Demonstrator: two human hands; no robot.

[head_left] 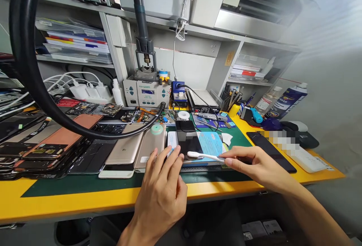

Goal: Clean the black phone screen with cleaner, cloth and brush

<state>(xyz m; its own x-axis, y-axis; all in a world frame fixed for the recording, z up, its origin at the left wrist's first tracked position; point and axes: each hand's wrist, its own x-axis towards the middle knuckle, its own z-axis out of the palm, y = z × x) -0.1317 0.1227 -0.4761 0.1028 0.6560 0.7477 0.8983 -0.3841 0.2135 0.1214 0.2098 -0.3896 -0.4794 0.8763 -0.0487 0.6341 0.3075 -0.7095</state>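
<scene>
A white swab-like stick (205, 156) lies level in my right hand (249, 161), pinched between thumb and fingers at its right end. Its rounded white tip is over the lower edge of a black phone screen (188, 140). My left hand (164, 187) rests palm down with its fingers spread, fingertips at the screen's left lower corner and beside a rose-gold phone (151, 142). What lies under those fingertips is partly hidden. A light blue card (210, 143) sits right of the screen, on the green mat (85, 185).
Stacked phone parts (53, 144) fill the left side. A thick black cable (42, 91) loops across the upper left. Behind stand a rework station (147, 93) and open circuit boards. A black phone (271, 151), a blue spray can (285, 100) and a bottle (267, 99) are at right.
</scene>
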